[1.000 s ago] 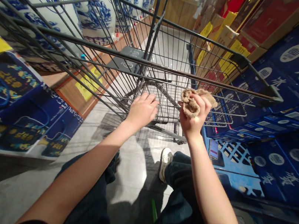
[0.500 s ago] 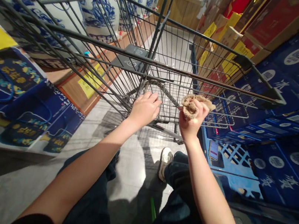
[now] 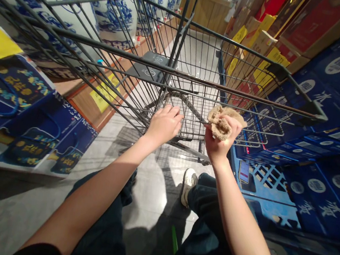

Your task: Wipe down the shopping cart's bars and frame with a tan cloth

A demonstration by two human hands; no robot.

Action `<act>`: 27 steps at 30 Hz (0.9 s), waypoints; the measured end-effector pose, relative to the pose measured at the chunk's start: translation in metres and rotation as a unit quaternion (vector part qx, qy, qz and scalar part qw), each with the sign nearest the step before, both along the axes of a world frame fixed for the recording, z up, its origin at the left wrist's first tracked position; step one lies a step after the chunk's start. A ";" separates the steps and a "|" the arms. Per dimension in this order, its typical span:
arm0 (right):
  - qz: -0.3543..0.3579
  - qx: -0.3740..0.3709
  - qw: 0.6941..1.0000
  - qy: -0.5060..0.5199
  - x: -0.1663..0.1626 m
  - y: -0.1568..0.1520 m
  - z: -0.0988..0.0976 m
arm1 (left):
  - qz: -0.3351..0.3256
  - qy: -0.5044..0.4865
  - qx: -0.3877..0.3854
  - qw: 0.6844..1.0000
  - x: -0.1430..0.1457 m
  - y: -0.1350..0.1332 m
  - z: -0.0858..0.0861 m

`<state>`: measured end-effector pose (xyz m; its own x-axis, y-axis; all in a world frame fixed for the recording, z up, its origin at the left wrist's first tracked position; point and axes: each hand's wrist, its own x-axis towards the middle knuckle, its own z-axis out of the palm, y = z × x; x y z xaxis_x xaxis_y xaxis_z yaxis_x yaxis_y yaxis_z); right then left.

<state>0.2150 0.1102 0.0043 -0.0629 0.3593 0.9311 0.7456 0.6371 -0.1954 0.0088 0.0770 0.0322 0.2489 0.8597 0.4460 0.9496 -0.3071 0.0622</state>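
A black wire shopping cart (image 3: 201, 47) stands right in front of me in a shop aisle. My left hand (image 3: 164, 125) grips the lower wires at the cart's near end, fingers curled over them. My right hand (image 3: 219, 137) is closed round a bunched brown cloth (image 3: 224, 120) and holds it against the cart's wires, just right of the left hand. The cart's basket looks bare apart from a dark panel (image 3: 148, 67) on its left side.
Blue printed boxes (image 3: 336, 105) are stacked along the right, with red and tan cartons behind. Blue-and-white ceramic jars (image 3: 111, 8) stand on a wooden ledge at the left, above more blue boxes (image 3: 26, 123). A blue plastic crate (image 3: 263, 184) sits by my right knee. Grey tiled floor (image 3: 147, 192) lies below.
My right hand with the cloth dipped a little along the cart's wires and came back up. The view shifted slightly; my left hand kept its grip.
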 end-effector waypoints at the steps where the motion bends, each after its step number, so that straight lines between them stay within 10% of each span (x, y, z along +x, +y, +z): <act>1: -0.009 -0.021 1.000 0.000 -0.001 0.001 -0.001 | 0.000 0.001 0.001 1.000 0.000 0.000 0.000; 27: -0.028 -0.027 0.982 -0.183 -0.013 0.003 -0.008 | -0.021 0.025 -0.006 0.999 -0.006 -0.004 0.006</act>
